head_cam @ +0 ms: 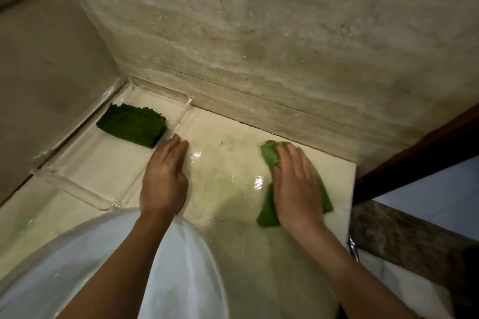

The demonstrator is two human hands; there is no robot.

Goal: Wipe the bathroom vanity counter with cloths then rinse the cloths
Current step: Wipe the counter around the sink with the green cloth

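Nearest to us, the rim of a white basin (181,267) curves across the lower left, and both our bare forearms reach out over it onto the pale, glossy counter (228,163). Our right hand (298,184) lies flat, palm down, fingers spread and extended, pressing a light green cloth (268,204) against the counter; the cloth sticks out beyond the fingertips, below the wrist side, and along the outer edge of the hand. The hand is not closed around the cloth, only laid open on top of it. Our left hand (164,179) is likewise open and flat, fingers together, resting on the bare counter with nothing under it or in it; its fingertips come just beside the edge of a clear plastic tray (77,186).

The counter between our hands shines with wet streaks and bright reflections of light. Further out, inside the clear tray, a second, darker green cloth (132,124) lies folded, apart from our left fingertips. The tray sits in the far left corner, against the wall.

Beyond that rises a rough, streaked beige stone wall (285,33). To the right a dark wooden frame (414,163) runs diagonally past the counter's end.

We can read no labels or writing anywhere.
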